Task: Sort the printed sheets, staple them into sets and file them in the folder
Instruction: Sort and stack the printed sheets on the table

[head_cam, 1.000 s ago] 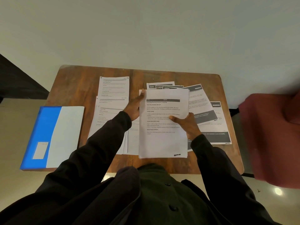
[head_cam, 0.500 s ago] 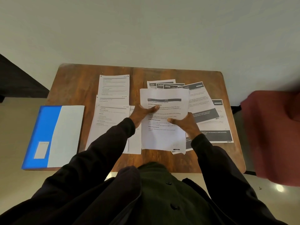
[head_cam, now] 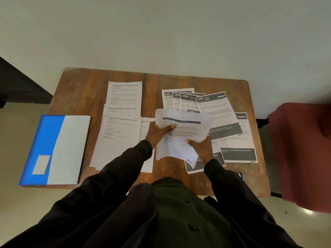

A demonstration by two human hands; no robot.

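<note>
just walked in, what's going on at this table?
A person is sorting paperwork over a wooden table. The left hand and right hand both grip a curled bundle of printed sheets above the table's middle. Plain text pages lie overlapped to the left, and dark-header numbered pages are fanned out to the right. The blue-and-white folder lies closed at the table's left edge.
</note>
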